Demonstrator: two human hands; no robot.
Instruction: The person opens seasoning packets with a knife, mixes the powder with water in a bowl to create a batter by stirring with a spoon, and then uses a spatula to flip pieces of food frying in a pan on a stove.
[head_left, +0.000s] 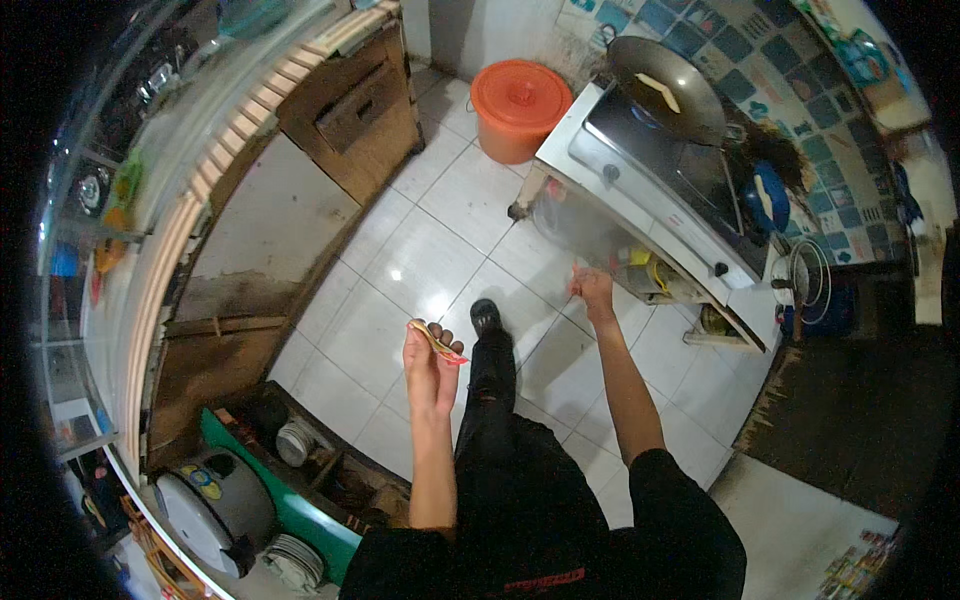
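Pinched in my left hand (429, 367) is a small, narrow sachet (441, 346) with a red end, held over the tiled floor. My right hand (591, 289) is out in front of the stove's lower shelf, its fingers curled. A small red scrap (575, 265) shows at its fingertips, blurred by motion. Up and to the right, a dark wok (652, 112) stands on the gas stove (660, 187). Pale yellowish strips (661, 91) lie in the wok. The stove's lit burner shows a blue flame under it.
An orange lidded bucket (521, 109) stands left of the stove. Beside the stove's right part is a blue dish (766, 196) with a pale strip in it. A wooden cabinet (255, 202) runs along the left. A rice cooker (214, 510) and stacked plates (294, 562) sit lower left.
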